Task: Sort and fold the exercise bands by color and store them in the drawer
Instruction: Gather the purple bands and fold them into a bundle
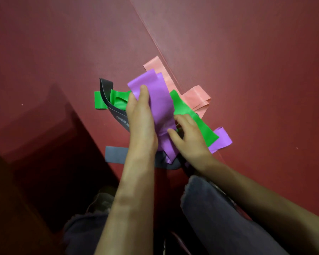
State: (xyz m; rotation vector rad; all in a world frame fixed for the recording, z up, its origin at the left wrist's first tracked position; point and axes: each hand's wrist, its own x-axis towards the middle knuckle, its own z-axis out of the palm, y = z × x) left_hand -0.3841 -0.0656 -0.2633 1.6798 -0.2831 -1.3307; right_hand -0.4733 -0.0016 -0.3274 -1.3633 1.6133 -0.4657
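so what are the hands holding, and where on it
The left hand grips the purple band by its upper left edge; the right hand's hold is unclear.

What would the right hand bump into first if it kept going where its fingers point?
Probably the purple band the left hand holds. The right hand points up and left at it and looks almost against it, though depth is unclear.
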